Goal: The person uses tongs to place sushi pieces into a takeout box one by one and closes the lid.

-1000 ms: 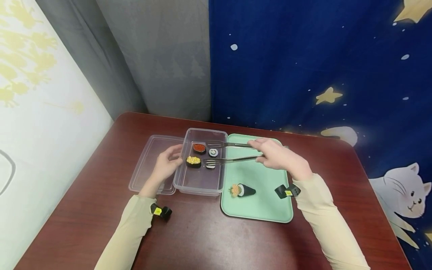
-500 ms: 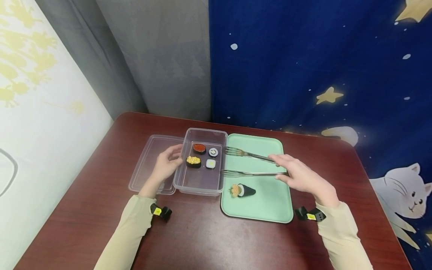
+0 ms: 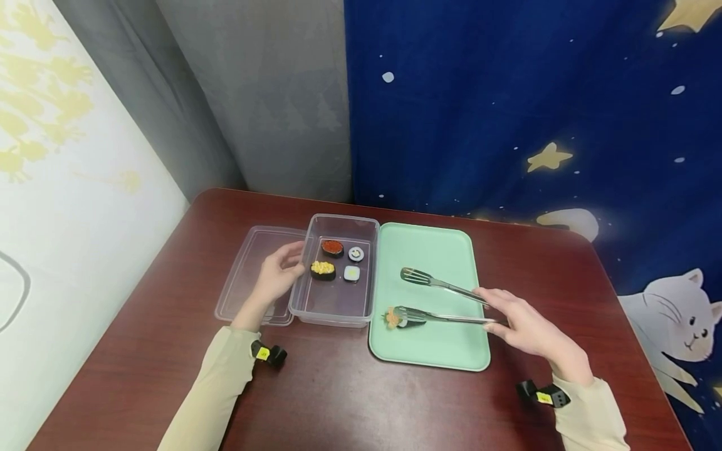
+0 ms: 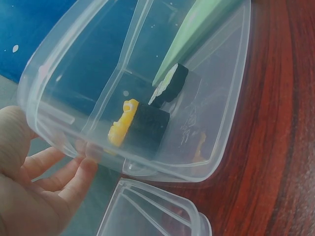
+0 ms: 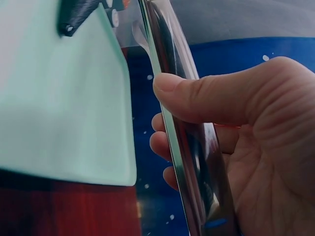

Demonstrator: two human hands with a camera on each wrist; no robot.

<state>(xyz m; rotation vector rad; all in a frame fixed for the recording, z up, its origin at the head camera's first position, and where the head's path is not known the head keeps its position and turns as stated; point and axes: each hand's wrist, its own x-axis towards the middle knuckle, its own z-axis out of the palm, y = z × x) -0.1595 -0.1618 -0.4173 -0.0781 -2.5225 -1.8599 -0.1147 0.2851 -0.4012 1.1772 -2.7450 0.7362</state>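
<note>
My right hand (image 3: pixel 527 329) grips metal tongs (image 3: pixel 445 317), thumb on one arm and fingers on the other. The tongs are spread over the green tray (image 3: pixel 429 244). Their nearer tip overlaps a dark cone-shaped sushi hand roll (image 3: pixel 391 318) with an orange top, partly hiding it. At the clear plastic container (image 3: pixel 333 319), my left hand (image 3: pixel 276 275) rests its fingertips against the left wall. Inside sit a red-topped sushi piece (image 3: pixel 332 248), a yellow-topped one (image 3: pixel 323 270), a round roll (image 3: pixel 356 254) and a squarish roll (image 3: pixel 351 274).
A clear lid (image 3: pixel 239 285) lies left of the container, partly beneath the left hand. The container stands right against the tray's left edge. All of it is on a reddish-brown table (image 3: pixel 338 388), with grey and blue curtains (image 3: pixel 479 113) behind its far edge.
The right hand has drawn the tongs out from over the container, back to the right and nearer, over the tray's hand roll. The squarish roll came into full view. The left hand stays put.
</note>
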